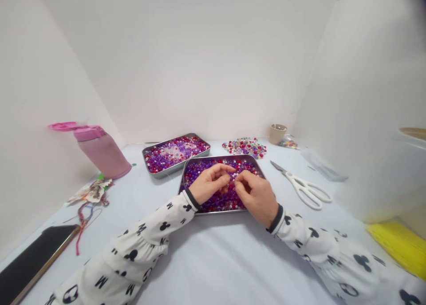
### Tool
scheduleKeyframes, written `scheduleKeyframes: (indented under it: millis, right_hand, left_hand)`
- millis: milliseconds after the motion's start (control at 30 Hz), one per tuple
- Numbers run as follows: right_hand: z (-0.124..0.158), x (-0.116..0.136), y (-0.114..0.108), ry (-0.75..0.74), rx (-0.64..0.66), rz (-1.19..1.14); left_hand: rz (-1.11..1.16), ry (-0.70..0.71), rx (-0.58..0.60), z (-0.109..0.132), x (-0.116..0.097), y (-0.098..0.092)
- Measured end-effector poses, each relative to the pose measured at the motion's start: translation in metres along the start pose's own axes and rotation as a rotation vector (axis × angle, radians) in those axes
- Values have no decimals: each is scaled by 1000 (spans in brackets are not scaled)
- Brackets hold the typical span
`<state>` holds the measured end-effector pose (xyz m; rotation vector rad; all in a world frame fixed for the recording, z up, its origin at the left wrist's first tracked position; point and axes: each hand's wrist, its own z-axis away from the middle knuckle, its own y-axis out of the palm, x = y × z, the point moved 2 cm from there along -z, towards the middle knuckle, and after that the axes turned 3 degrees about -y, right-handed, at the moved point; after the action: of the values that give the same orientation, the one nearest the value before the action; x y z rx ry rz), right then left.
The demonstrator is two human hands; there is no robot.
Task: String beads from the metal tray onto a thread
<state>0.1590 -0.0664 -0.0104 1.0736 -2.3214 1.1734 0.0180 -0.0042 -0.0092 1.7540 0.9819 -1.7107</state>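
Note:
Both hands are over the near metal tray (221,212), which is full of purple, red and clear beads (213,203). My left hand (211,180) comes in from the left, index finger stretched forward and thumb close beneath it. Whatever lies between those fingertips is too small to make out. Just to its right, my right hand (256,192) has thumb and index finger pinched together, pointing at the left fingertips. The thing in that pinch is also too small to name. A small gap separates the two hands.
Behind stand a second bead tray (159,173), a loose bead pile (244,148) and a small tan cup (277,134). White-handled scissors (304,187) lie right. At left are a pink bottle (104,154), tangled cords (84,214) and a phone (36,260). Something yellow (397,245) lies far right.

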Motion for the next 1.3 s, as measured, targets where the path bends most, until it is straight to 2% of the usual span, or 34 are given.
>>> scheduleKeyframes:
  millis: [400, 533, 767, 1033, 1100, 1233, 1300]
  right_hand:
    - [-1, -4, 0, 41, -10, -49]
    - [-2, -2, -3, 57, 6, -76]
    - [-8, -7, -11, 158, -128, -182]
    - [-6, -1, -6, -22, -18, -203]
    - [-6, -3, -6, 17, -25, -180]
    - [-4, -6, -5, 125, -31, -184]
    - [-3, -5, -5, 153, -40, -204]
  left_hand:
    - [23, -26, -120, -1, -2, -2]
    - [-55, 34, -159, 1, -5, -1]
    - [-121, 199, -257, 5, -14, -1]
    - [-130, 212, -222, 10, -16, 6]
    - [-103, 245, -286, 9, -18, 1]
    - [-72, 286, -577, 3, -18, -25]
    - [-127, 240, -588, 0, -16, -38]
